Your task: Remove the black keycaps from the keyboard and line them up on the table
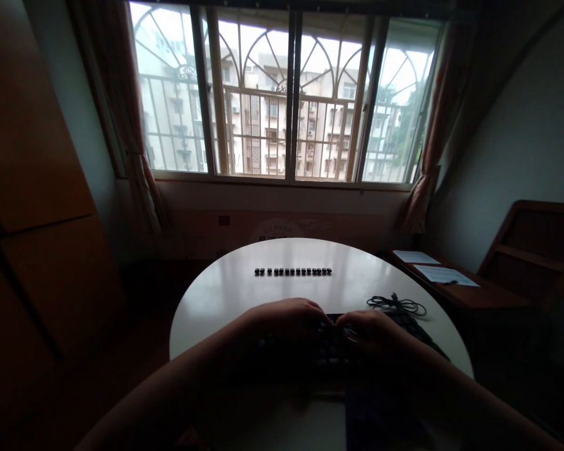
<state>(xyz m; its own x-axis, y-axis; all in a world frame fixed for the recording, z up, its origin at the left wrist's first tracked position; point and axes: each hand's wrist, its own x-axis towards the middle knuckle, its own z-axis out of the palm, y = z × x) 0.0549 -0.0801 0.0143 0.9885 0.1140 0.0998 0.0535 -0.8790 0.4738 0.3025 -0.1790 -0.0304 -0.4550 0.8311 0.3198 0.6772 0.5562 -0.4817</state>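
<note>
A black keyboard (329,351) lies near the front of the round white table (216,288), in deep shadow and partly covered by my arms. My left hand (294,316) reaches over it with fingers bent down to the keys. Facing it, my right hand (369,329) has its fingers drawn together, almost meeting the left fingertips. A thin pale glint shows beside the right fingers; what either hand pinches is too dark to make out. Beyond the hands, several small black keycaps (294,272) stand in a straight row, with small gaps towards its left end.
A coiled black cable (397,305) rests on the table behind the keyboard's right end. Right of the table, a wooden chair (493,294) bears paper sheets (444,274) and a small dark object. A barred window (291,94) with tied curtains is ahead; a wooden cabinet (32,125) stands left.
</note>
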